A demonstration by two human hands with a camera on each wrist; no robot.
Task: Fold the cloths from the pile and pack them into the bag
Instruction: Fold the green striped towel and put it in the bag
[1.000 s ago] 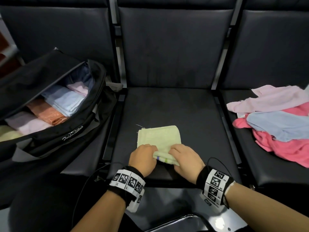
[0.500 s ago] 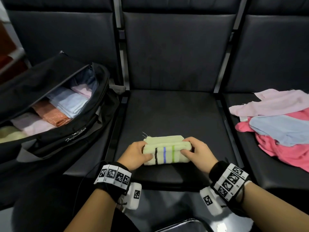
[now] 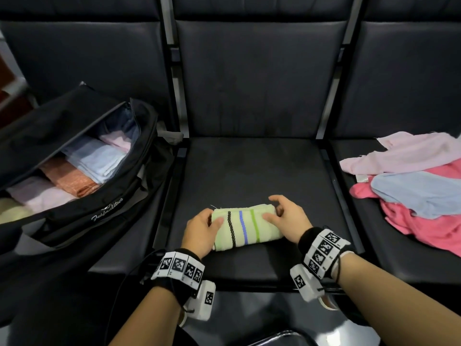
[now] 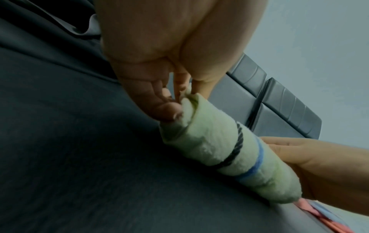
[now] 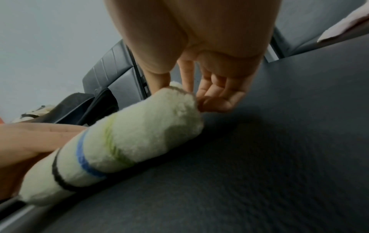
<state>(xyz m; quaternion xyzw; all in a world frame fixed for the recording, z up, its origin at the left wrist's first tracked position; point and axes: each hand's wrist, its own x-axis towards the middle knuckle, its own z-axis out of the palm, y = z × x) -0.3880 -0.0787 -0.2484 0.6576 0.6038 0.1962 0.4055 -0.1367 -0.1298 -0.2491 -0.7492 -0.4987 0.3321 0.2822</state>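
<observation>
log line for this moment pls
step: folding | pale green striped towel on black seat | left hand, right hand pinch its ends | black bag open

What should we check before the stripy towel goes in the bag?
1. Yellow towel folded small: ok, a tight bundle on the middle seat.
2. Left hand holds its end: ok, fingers touch it.
3. Right hand holds the other end: ok, thumb on top.
4. Bag open: ok, flap lifted.
5. Room inside: cannot tell; folded cloths fill the visible part.
6. Pile finished: not ok, cloths remain on the right seat.
</observation>
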